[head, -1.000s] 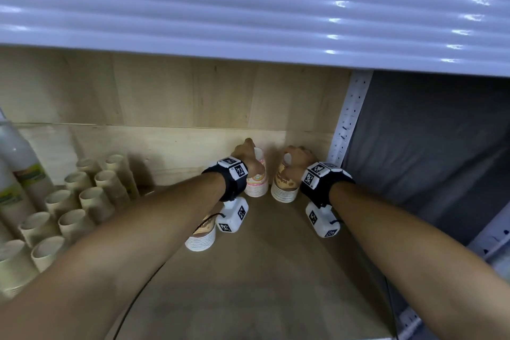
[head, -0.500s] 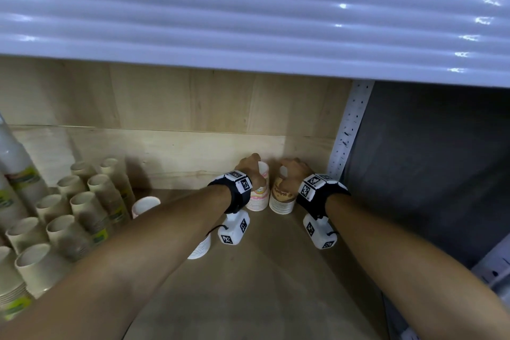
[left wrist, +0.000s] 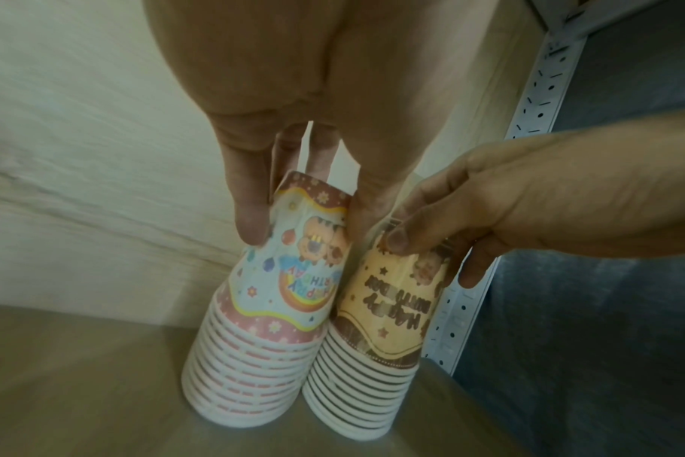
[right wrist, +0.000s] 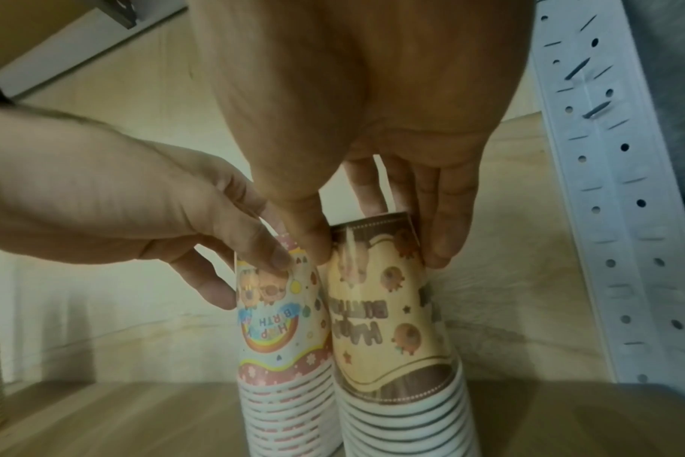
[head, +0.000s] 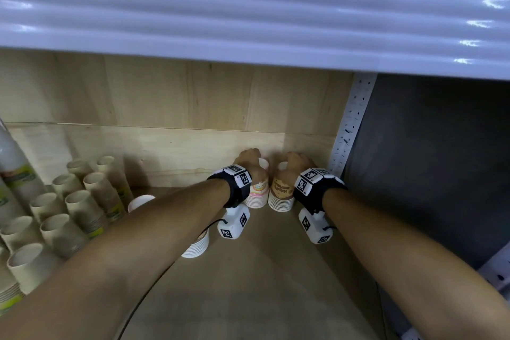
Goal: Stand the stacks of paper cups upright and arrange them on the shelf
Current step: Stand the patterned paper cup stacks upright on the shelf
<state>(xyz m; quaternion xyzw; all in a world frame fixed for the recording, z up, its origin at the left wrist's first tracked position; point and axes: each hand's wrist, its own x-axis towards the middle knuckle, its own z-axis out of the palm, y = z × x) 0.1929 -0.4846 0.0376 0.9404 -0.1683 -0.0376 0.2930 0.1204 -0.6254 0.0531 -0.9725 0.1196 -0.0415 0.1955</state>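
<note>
Two stacks of printed birthday paper cups stand mouth-down, side by side, in the back right corner of the wooden shelf [head: 248, 284]. My left hand [head: 249, 163] pinches the top of the pink rainbow stack [left wrist: 278, 309] between thumb and fingers. My right hand [head: 295, 165] pinches the top of the brown and yellow stack [right wrist: 392, 324] the same way. The pink rainbow stack [head: 259, 193] and the brown and yellow stack [head: 281, 193] touch or nearly touch at their bases.
A third printed stack [head: 197, 247] stands under my left forearm, with a white cup [head: 139, 201] behind it. Several kraft cup stacks [head: 77, 210] fill the left side. A perforated white upright [head: 349, 124] bounds the right. The ribbed upper shelf [head: 248, 8] hangs overhead.
Both hands keep hold of the same stacks at the back corner. The two stacks stand slightly closer together than a second ago, and the head view has shifted a little.
</note>
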